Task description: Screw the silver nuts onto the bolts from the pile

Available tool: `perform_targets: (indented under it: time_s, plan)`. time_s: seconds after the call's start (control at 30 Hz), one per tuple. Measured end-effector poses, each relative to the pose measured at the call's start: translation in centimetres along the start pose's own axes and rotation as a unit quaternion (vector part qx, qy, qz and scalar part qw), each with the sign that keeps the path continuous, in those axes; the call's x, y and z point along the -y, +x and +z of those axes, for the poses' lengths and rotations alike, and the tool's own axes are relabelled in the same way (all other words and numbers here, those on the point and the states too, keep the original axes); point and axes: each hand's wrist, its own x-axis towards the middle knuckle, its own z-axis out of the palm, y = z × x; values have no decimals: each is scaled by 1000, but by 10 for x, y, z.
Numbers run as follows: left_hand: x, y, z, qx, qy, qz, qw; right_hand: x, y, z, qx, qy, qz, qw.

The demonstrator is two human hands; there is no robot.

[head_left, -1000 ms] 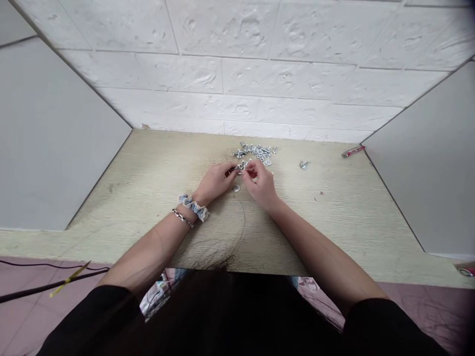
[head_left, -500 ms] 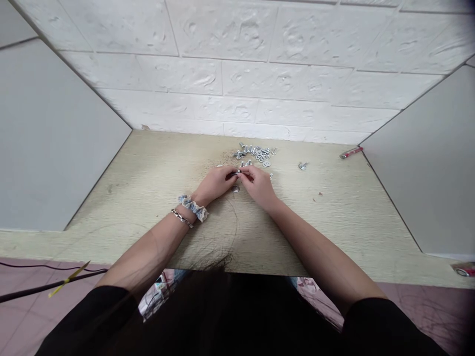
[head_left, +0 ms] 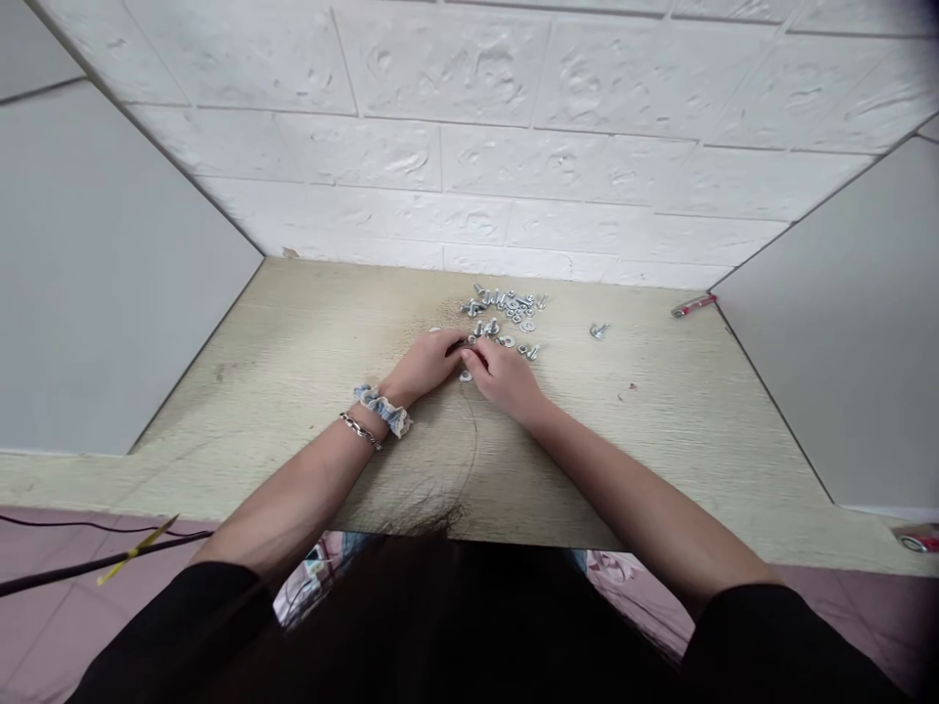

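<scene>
My left hand (head_left: pixel 427 364) and my right hand (head_left: pixel 508 376) meet fingertip to fingertip low over the wooden board. Both are closed in a pinch; whatever small piece sits between them is hidden by the fingers. Just under the fingertips lies a washer (head_left: pixel 466 375). Right behind my hands are upright bolts (head_left: pixel 492 328) and another washer (head_left: pixel 509 341). A bolt (head_left: pixel 533 352) rests beside the right hand's knuckles. Farther back, a loose pile of bolts, nuts and washers (head_left: pixel 514 303) spreads over the board.
Apart from the pile, a bolt with a washer (head_left: pixel 599 330) lies to the right. A red-handled tool (head_left: pixel 693 305) rests by the right grey panel (head_left: pixel 843 323). A white brick-pattern wall (head_left: pixel 469 156) closes the back, and another grey panel (head_left: pixel 124 284) stands at the left.
My right hand has shifted slightly toward me, its thumb now across the left fingertips. Bolts and a washer behind it show more fully. The left hand has barely moved.
</scene>
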Motion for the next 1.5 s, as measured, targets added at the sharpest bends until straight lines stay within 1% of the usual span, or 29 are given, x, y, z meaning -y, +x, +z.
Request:
perform_targets:
  time_s: [0.13, 0.23, 0.3, 0.47, 0.53, 0.63, 0.77, 0.83, 0.9, 1.0, 1.13, 1.2, 1.4, 1.5]
  plan:
    - [0, 0, 0, -5, -5, -2, 1000, 0, -2, -1, 13, 11, -27, 999]
    - [1, 0, 0, -7, 0, 3, 1000, -3, 0, 0, 5, 43, -34, 998]
    - [1, 0, 1, -3, 5, 7, 1000, -5, 2, 0, -8, 62, -28, 998]
    - [0, 1, 2, -3, 10, 10, 1000, -8, 4, -2, -56, 125, 21, 990]
    - [-1, 0, 1, 5, 13, 13, 1000, -9, 4, -2, -58, 159, 31, 985]
    - [-2, 0, 0, 15, 15, 20, 1000, -10, 3, -1, -43, 197, 30, 979]
    - [-1, 2, 0, 19, -1, 15, 1000, -11, 3, 1, -11, 186, 8, 982]
    - [1, 4, 1, 16, -19, 4, 1000, -12, 4, 1, -14, 184, 9, 983]
    - [3, 7, 2, 1, -34, -11, 999, -12, 5, 3, -25, 186, 15, 982]
    - [5, 10, 2, -15, -36, -23, 999, -13, 6, 4, -30, 188, 19, 982]
    - [5, 10, 0, 4, -35, -20, 999, -13, 7, 4, -22, 190, 23, 981]
    - [4, 10, -1, 4, -40, -21, 999, -12, 7, 3, -21, 188, 22, 982]
    - [7, 8, -3, 14, -60, -12, 998, -12, 6, 1, -16, 161, -12, 987]
    - [9, 8, -2, 12, -55, -1, 998, -13, 6, 1, -11, 160, -14, 987]
